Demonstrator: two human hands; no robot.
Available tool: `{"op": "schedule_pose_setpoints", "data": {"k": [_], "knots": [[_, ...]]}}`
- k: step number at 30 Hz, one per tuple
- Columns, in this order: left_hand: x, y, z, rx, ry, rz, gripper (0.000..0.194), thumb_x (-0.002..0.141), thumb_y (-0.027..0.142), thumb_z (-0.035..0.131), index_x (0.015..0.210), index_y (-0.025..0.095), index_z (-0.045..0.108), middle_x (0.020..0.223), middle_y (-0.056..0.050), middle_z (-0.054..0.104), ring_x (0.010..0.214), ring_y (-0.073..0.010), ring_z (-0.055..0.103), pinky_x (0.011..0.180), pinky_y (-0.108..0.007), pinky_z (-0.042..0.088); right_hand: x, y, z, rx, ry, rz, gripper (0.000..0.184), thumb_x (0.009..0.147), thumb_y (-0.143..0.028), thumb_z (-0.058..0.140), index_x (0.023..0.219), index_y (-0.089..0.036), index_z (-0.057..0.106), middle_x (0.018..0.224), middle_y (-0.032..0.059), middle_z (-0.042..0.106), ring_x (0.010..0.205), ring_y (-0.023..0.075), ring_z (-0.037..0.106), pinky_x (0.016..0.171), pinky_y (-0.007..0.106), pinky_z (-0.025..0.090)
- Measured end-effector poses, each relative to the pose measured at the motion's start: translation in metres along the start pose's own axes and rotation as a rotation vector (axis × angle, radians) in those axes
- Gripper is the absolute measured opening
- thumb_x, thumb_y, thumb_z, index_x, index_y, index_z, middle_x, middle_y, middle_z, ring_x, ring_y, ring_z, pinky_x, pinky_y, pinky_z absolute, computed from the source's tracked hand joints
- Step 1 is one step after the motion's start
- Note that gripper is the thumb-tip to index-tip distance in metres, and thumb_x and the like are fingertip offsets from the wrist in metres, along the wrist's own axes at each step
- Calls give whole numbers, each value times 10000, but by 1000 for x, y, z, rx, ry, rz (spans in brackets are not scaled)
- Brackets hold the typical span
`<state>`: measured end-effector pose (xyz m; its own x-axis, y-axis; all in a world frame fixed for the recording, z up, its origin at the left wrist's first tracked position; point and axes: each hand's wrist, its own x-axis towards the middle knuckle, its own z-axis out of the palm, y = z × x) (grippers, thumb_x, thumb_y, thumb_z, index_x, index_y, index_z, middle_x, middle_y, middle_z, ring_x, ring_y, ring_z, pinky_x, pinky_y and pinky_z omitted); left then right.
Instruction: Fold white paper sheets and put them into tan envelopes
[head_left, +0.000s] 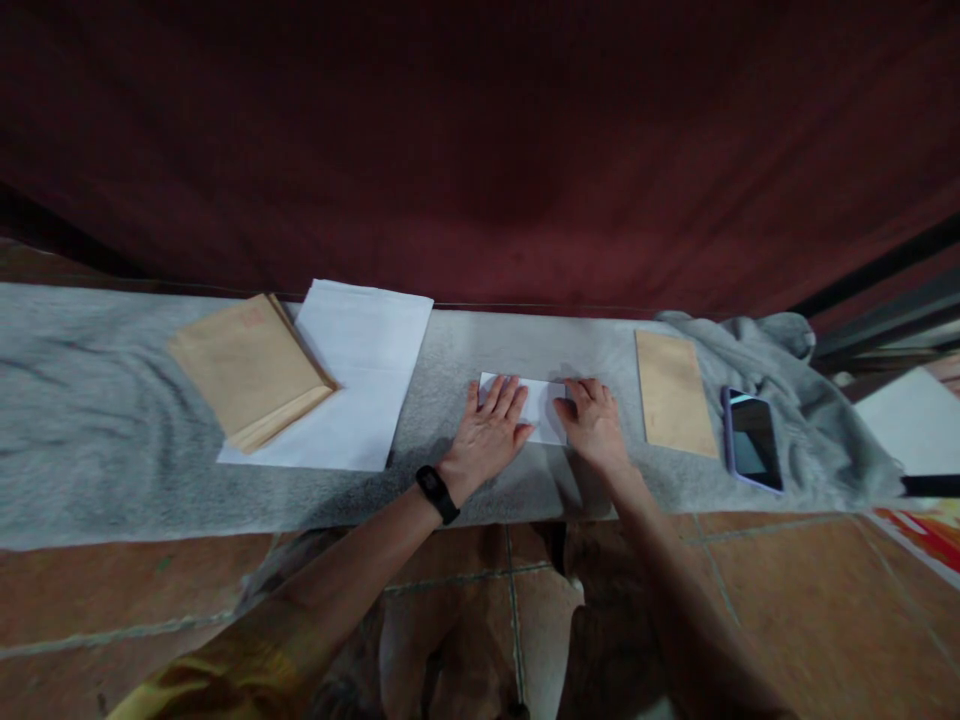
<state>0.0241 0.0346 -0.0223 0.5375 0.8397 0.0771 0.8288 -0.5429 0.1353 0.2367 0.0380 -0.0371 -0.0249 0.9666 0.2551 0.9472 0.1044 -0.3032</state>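
Left hand (491, 430) and right hand (596, 422) touch seemingly folded white paper (543, 412)

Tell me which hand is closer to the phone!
The right hand: a brown envelope lies between it and the phone. The left hand is farther away, beyond the right one.

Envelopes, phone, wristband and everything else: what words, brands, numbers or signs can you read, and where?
None can be read.
Brown envelope stack: faint reddish marks, too blurred.
Single brown envelope: nothing legible.
Small white paper: no visible print.
Black wristband: display too small.
Phone: no readable text on the dark screen.
Red-and-yellow printed sheet, partly in view: too blurred.
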Motion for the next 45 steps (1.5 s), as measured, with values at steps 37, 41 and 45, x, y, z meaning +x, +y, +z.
{"op": "schedule_pose_setpoints", "data": {"k": [37, 41, 45], "knots": [[18, -25, -11, -787, 261, -313, 714, 972, 425, 542, 1581, 162, 279, 1694, -167, 183, 1562, -312, 187, 1238, -481, 266, 18, -14, -7, 1271, 6, 556, 350, 634, -402, 746, 923, -221, 667, 790, -7, 718, 683, 150, 629, 601, 250, 485], [20, -33, -30, -1333, 219, -486, 660, 880, 505, 651, 1433, 170, 517, 1432, -159, 596, 1278, -307, 599, 1035, -423, 498, 17, -13, -8, 1378, 63, 613, 330, 613, -387, 771, 884, -222, 679, 790, 4, 725, 730, 163, 657, 665, 268, 527], [16, -34, -32, -1635, 86, -531, 419, 760, 500, 748, 960, 132, 737, 957, -99, 772, 860, -244, 714, 742, -322, 550, 17, -19, -2, 1127, 105, 542, 359, 712, -372, 678, 1035, -216, 674, 936, 50, 734, 842, 205, 678, 788, 350, 564]]}}
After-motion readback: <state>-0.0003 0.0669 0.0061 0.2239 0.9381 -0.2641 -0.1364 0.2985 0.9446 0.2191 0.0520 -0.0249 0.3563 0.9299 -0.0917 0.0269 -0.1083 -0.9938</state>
